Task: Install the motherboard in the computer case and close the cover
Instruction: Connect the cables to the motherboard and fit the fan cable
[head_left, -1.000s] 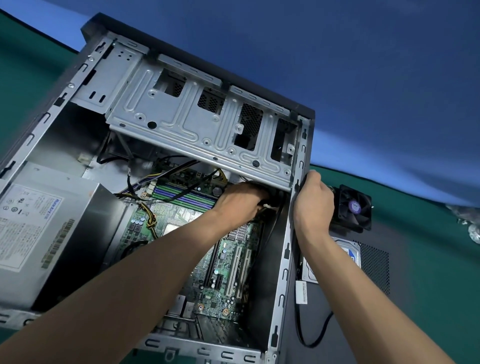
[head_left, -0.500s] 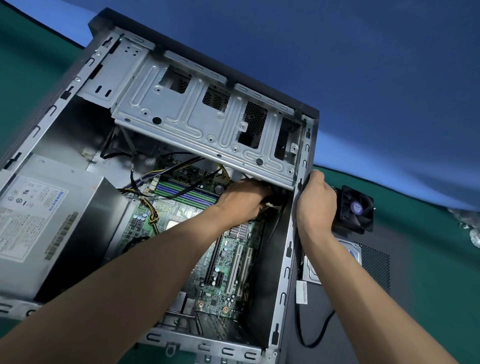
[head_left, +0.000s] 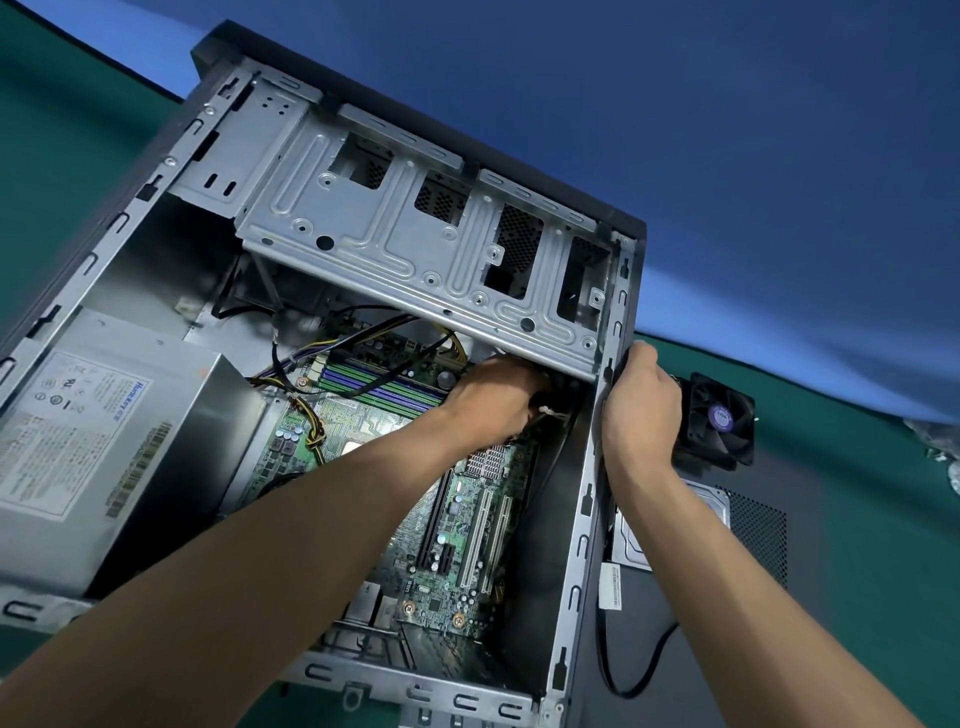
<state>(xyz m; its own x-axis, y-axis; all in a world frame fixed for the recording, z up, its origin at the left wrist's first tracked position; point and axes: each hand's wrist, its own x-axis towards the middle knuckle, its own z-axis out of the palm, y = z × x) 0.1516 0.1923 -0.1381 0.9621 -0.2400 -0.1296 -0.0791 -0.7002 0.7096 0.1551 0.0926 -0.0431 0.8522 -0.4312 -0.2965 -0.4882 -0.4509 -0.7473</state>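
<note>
The open computer case (head_left: 586, 525) lies on its side on the green table. The green motherboard (head_left: 457, 530) sits flat on its floor. My left hand (head_left: 493, 400) reaches in under the metal drive cage (head_left: 415, 244), near the board's top right corner. Its fingers curl round a black cable bundle with a white tie (head_left: 551, 413); the fingertips are in shadow. My right hand (head_left: 641, 415) grips the case's right frame edge from outside. The dark side cover (head_left: 727, 634) lies flat to the right of the case.
A grey power supply (head_left: 104, 457) fills the case's left side, with its wires running over the board. On the cover rest a black fan (head_left: 722, 421) and a hard drive (head_left: 631, 548). A black cable (head_left: 623, 686) loops beside the case.
Both hands stay where they were. The view has shifted slightly, so the case sits a little further right in the picture.
</note>
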